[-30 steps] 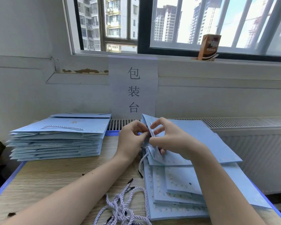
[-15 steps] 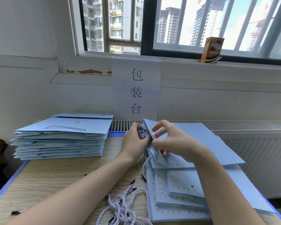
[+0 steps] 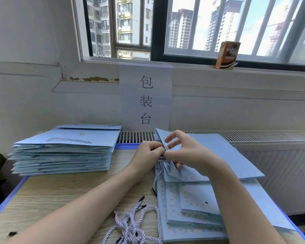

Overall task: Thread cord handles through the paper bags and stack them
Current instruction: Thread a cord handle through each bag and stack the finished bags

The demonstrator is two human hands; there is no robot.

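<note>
Light blue paper bag (image 3: 218,155): flat, top edge lifted, gripped between left hand (image 3: 148,154) and right hand (image 3: 187,154). White twisted cord (image 3: 166,147) pinched at that edge, black-tipped tail hanging below hands. Finished stack (image 3: 63,152) left of hands; loose cords (image 3: 130,228) nearer the person.

Right hand (image 3: 187,152) thumb and forefinger now pinching the twisted white cord (image 3: 166,147) lower against the light blue paper bag's (image 3: 232,155) raised edge, left hand (image 3: 148,154) fingers curled tighter beside it

Finished stack (image 3: 63,150) left, unthreaded bags (image 3: 201,217) right, cords (image 3: 130,226) between.
</note>
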